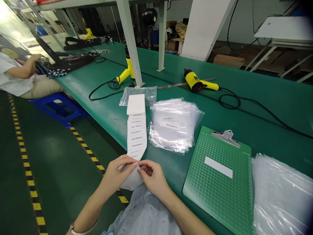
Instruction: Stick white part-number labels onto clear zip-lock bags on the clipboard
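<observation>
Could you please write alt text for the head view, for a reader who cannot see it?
Both hands, left hand and right hand, pinch the near end of a label strip that runs across a green table. Beside it lie a stack of clear bags, a green clipboard and a yellow tool; another person sits at far left.

Label strip (136,130) left of bag stack (172,127); clipboard (220,182) right.

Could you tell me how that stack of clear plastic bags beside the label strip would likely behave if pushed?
The stack of clear bags looks glossy and already fanned unevenly, so it would probably slide apart rather than move as one. The film looks thin, so single bags are likely floppy and light. The smooth green table probably offers little grip.
</observation>
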The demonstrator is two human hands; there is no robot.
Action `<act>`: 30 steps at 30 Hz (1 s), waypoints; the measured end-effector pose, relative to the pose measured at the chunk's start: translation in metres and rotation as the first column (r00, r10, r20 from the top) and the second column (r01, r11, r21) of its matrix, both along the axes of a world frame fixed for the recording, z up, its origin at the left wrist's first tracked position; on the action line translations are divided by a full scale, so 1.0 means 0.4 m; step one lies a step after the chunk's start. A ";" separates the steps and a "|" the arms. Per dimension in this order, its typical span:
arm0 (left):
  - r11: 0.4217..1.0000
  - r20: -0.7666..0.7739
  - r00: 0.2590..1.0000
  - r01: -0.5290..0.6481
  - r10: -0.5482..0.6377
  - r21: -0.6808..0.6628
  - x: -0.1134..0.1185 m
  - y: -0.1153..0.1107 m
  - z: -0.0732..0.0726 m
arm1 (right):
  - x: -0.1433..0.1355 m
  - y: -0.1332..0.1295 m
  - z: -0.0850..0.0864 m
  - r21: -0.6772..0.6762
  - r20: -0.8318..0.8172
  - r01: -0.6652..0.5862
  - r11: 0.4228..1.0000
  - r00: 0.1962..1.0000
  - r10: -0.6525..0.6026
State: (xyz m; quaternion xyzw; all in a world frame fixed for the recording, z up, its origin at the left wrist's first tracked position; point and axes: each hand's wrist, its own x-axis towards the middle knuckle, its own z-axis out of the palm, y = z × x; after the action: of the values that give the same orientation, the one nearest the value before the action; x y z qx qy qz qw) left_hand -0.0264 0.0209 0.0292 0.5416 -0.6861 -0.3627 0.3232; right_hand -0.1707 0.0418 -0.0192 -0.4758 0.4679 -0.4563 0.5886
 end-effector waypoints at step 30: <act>0.999 0.008 0.999 0.036 -0.036 0.002 0.001 -0.003 -0.008 | 0.010 -0.005 0.005 0.108 0.133 0.029 0.994 0.990 -0.044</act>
State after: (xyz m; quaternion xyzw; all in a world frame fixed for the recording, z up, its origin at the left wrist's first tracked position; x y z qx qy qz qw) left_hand -0.0261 0.0197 0.0262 0.5308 -0.6969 -0.3669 0.3131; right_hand -0.1668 0.0399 -0.0174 -0.4033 0.4592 -0.4726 0.6349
